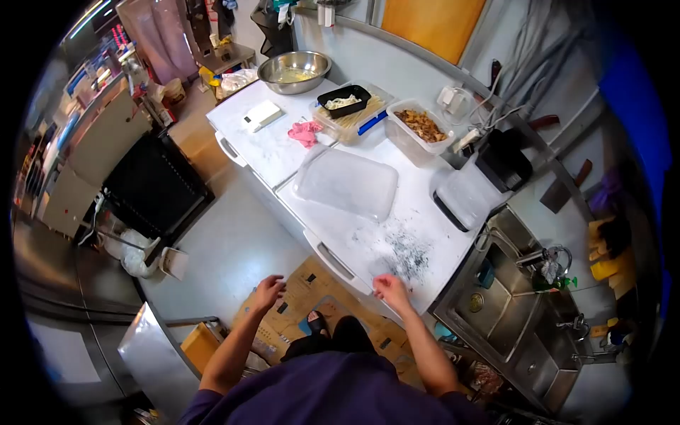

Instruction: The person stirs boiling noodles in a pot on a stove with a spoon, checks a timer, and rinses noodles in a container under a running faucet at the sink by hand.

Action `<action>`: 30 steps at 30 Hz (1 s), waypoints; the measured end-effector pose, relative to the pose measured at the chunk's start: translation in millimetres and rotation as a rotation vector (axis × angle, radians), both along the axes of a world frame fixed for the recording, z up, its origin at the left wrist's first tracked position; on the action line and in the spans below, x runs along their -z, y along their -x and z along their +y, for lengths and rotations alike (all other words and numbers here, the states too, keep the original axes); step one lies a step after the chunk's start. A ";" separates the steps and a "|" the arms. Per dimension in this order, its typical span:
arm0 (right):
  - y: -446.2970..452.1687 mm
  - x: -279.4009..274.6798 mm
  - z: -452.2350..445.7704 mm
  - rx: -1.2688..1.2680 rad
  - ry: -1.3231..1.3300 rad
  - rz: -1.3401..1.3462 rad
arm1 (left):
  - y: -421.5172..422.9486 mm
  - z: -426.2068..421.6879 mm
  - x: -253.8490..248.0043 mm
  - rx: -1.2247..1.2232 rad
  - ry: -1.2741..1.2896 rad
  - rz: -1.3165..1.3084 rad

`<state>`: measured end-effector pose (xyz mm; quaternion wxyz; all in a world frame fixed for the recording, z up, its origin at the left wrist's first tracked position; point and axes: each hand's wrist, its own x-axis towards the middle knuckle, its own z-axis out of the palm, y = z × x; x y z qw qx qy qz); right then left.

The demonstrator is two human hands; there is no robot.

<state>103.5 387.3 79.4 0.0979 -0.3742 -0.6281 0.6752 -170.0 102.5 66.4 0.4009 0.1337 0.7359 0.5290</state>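
My left hand [269, 292] hangs over the floor in front of the white chest freezer [297, 212], its fingers loosely bent and apart, with nothing visible in them. Close to the freezer's front edge is my right hand [391, 290], fingers loosely curled and no object showing; whether it touches the edge I cannot tell. Dark specks [409, 256] are scattered on the white top just beyond it. Farther back on that top lies a translucent plastic lid [347, 183]. A pink cloth [304, 133] is crumpled near the middle.
Along the back stand a steel bowl [294, 73], a black tray [344, 101] on a clear container [352, 127], and a tub of brown food pieces [419, 127]. Plastic containers [467, 190] lie at right, beside a steel sink [506, 301]. Flattened cardboard [301, 287] covers the floor underfoot.
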 end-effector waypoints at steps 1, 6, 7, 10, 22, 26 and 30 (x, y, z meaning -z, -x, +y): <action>14.9 -24.2 23.4 0.053 -0.013 0.029 | 7.0 32.4 -1.3 0.051 -0.022 0.003; 151.4 -65.6 131.8 0.089 -0.069 0.121 | 71.4 130.4 -4.8 0.077 -0.045 -0.078; 193.5 -74.4 158.3 0.110 -0.084 0.177 | 87.6 150.0 -12.4 0.065 -0.067 -0.081; 296.6 -79.2 220.9 0.255 0.022 0.273 | 132.5 189.6 -46.2 0.034 -0.114 -0.188; 563.7 -40.5 364.4 0.694 -0.014 0.166 | 355.3 477.9 -25.7 -0.113 -0.225 -0.821; 538.8 -57.7 353.7 0.703 -0.196 0.388 | 368.5 531.9 3.2 -0.256 -0.130 -0.897; 491.7 -105.3 342.1 0.819 -0.141 0.428 | 371.8 566.6 -29.8 -0.412 -0.265 -0.757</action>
